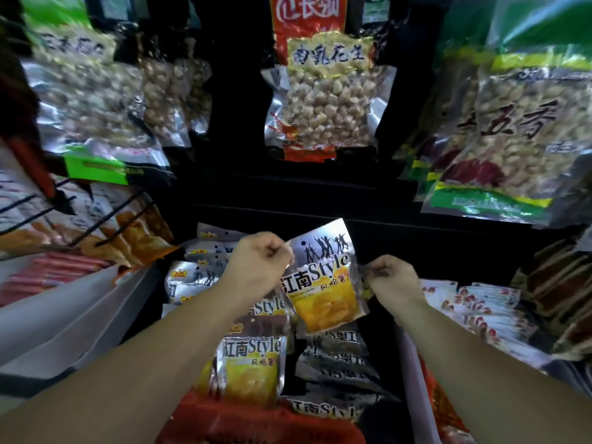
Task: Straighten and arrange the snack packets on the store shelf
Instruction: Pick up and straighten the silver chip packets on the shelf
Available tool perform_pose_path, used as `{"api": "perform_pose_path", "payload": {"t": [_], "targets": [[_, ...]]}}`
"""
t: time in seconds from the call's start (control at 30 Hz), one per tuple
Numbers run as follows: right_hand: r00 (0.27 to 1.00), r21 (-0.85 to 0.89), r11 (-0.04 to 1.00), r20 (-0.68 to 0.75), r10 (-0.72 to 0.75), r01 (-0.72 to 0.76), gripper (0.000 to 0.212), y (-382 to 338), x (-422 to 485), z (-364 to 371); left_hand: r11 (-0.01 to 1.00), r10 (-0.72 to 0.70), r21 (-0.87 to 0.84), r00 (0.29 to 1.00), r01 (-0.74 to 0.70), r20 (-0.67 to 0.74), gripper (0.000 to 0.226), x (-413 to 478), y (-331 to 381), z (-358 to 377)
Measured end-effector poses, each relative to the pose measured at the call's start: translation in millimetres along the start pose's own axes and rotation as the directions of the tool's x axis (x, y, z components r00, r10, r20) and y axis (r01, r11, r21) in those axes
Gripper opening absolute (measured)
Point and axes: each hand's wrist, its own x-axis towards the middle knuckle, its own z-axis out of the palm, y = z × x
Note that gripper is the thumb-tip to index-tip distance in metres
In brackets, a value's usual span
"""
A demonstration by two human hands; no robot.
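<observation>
Reaching forward with both arms, left hand [256,264] and right hand [392,277] each pinching a side edge of one silver-and-yellow packet [323,283]. Held tilted above the shelf's pile of like packets [250,363], too overlapped to count. Beyond, hanging, one red-topped peanut bag [323,100].

The left peanut bags [86,100] are smeared by blur. The red-topped bag [320,75] is cut by the top edge, and stacked packets [250,363] are half hidden by a forearm [192,331].

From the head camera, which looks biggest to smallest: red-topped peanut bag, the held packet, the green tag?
1. Peanut bag
2. Held packet; nearer the camera, so true size against the bag is unsure
3. Green tag
</observation>
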Motion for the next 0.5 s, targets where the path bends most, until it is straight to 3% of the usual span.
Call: {"api": "perform_pose_path", "payload": {"t": [0.23,0.37,0.5], "targets": [[0.961,-0.142,0.99,0.277,0.015,0.026,0.01,15,8,44,0.995,-0.095,-0.011,0.992,0.097,0.082,0.022,-11,-19,-25],[0.912,-0.211,0.977,0.405,0.063,0.027,0.038,13,-2,26,0.995,-0.093,-0.01,0.991,0.095,0.094,0.021,-15,-11,-33],[0.929,-0.02,0.999,0.37,0.03,-0.025,0.06,-31,-29,-6,0.995,-0.086,-0.04,0.993,0.09,0.082,0.017,-27,19,-46]]}}
